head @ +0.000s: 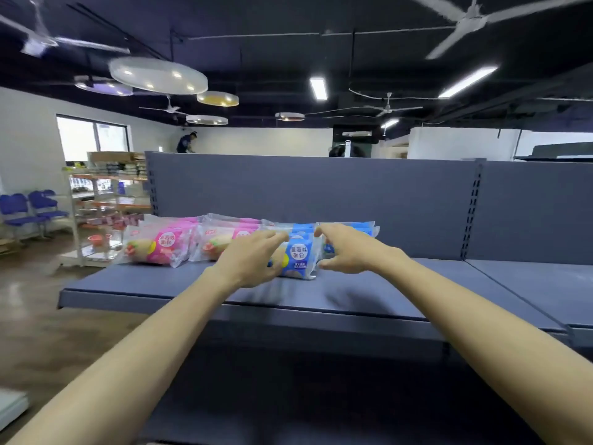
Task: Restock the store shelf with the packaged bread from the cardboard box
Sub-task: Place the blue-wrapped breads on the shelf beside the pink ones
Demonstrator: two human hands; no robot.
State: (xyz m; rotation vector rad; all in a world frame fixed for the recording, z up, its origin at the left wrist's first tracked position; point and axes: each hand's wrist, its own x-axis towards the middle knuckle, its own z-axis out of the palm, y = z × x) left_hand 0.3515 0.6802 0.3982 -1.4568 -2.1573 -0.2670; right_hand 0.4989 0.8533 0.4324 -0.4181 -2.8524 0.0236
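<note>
A blue-grey store shelf (369, 293) holds rows of packaged bread at its left part. Two rows of pink packs (160, 245) stand on the left, with blue packs (298, 255) to their right and more blue packs (353, 229) behind my right hand. My left hand (253, 258) reaches to the left side of the front blue pack, fingers loosely bent against it. My right hand (346, 248) hovers just right of that pack, fingers relaxed, holding nothing. The cardboard box is out of view.
The shelf's upright back panel (321, 194) rises behind the packs. To the right the shelf runs on bare, and a second shelf section (529, 284) follows. A lower shelf lies below. At far left stand a display rack (102, 203) and blue chairs (32, 207).
</note>
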